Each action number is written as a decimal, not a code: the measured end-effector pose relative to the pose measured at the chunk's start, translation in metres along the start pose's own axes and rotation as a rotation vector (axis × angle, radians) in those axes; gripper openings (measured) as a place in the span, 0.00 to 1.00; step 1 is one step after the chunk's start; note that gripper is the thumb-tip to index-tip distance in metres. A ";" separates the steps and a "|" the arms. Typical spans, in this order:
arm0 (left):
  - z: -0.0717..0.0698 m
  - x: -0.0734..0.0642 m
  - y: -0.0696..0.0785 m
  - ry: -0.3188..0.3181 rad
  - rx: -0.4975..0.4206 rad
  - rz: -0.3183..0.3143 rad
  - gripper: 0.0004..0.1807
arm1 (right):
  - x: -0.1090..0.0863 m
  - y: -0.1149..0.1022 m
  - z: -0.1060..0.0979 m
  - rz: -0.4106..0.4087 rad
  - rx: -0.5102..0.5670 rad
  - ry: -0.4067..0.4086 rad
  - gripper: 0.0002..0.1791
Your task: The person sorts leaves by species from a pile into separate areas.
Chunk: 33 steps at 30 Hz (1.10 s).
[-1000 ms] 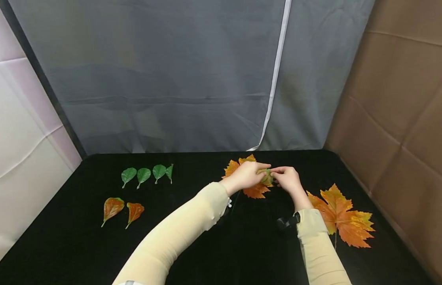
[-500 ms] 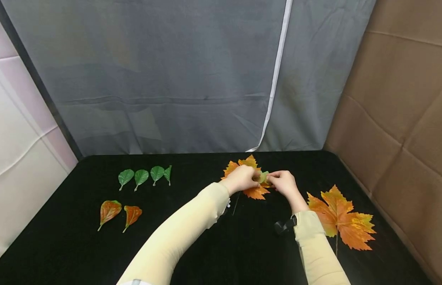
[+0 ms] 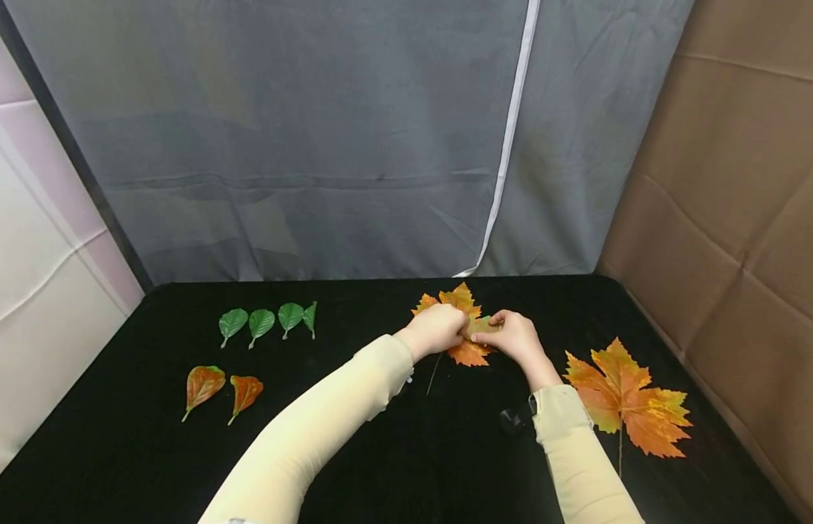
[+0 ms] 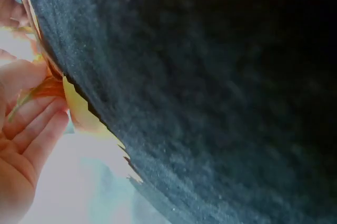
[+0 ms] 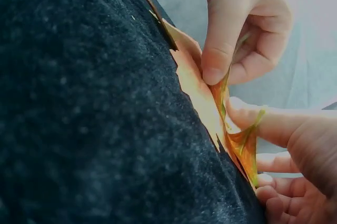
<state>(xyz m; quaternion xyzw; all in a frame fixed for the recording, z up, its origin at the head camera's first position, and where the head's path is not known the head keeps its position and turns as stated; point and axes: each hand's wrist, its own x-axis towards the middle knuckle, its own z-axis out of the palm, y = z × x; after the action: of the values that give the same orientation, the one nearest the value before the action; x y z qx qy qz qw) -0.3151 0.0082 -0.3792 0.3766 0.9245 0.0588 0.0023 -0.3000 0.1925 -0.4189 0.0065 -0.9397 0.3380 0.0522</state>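
Observation:
In the head view, both hands work over an orange maple leaf (image 3: 470, 354) near the table's far edge. The left hand (image 3: 437, 327) covers part of it. In the right wrist view, the left hand (image 5: 247, 29) pinches a small orange-green leaf (image 5: 218, 97) between thumb and curled fingers. Close beside it, the right hand (image 5: 310, 145) grips an orange leaf piece (image 5: 245, 150), thumb on top, fingers behind. Whether both pieces are one leaf, I cannot tell. Pale green leaf surface (image 3: 480, 327) shows between the hands, and the right hand (image 3: 517, 340) touches its edge.
Several small green leaves (image 3: 261, 324) lie in a row at the far left of the black table (image 3: 354, 451). Two orange leaves (image 3: 204, 386) lie nearer. Another maple leaf (image 3: 625, 400) lies at the right, beside the right sleeve. A grey curtain (image 3: 314, 145) hangs behind.
The left hand's fingers have curled in and it has shifted slightly left. The right hand has moved left toward it, with thumb and finger now farther over the small leaf.

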 end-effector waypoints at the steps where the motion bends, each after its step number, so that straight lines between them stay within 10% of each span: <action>1: 0.000 -0.001 0.000 0.006 0.007 0.004 0.08 | 0.000 -0.001 0.000 -0.002 -0.007 -0.012 0.29; 7: -0.001 -0.008 -0.004 0.095 0.073 0.034 0.03 | -0.001 -0.005 -0.004 -0.014 -0.031 -0.066 0.29; 11: -0.004 -0.013 -0.008 0.108 0.081 0.005 0.16 | -0.002 -0.006 -0.006 -0.004 -0.052 -0.087 0.27; 20: -0.008 -0.019 -0.013 0.064 -0.078 -0.028 0.30 | -0.011 -0.020 -0.011 0.019 -0.209 -0.055 0.09; 25: -0.008 -0.021 -0.016 0.073 -0.127 -0.020 0.31 | -0.013 -0.021 -0.014 -0.004 -0.270 -0.012 0.15; 33: -0.014 -0.025 -0.023 0.109 -0.168 -0.015 0.15 | -0.010 -0.012 -0.031 -0.060 -0.075 0.092 0.08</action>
<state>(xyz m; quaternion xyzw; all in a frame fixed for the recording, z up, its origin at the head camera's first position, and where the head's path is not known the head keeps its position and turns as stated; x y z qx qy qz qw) -0.3139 -0.0268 -0.3691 0.3643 0.9179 0.1567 -0.0162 -0.2866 0.2028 -0.3880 0.0173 -0.9477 0.3008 0.1055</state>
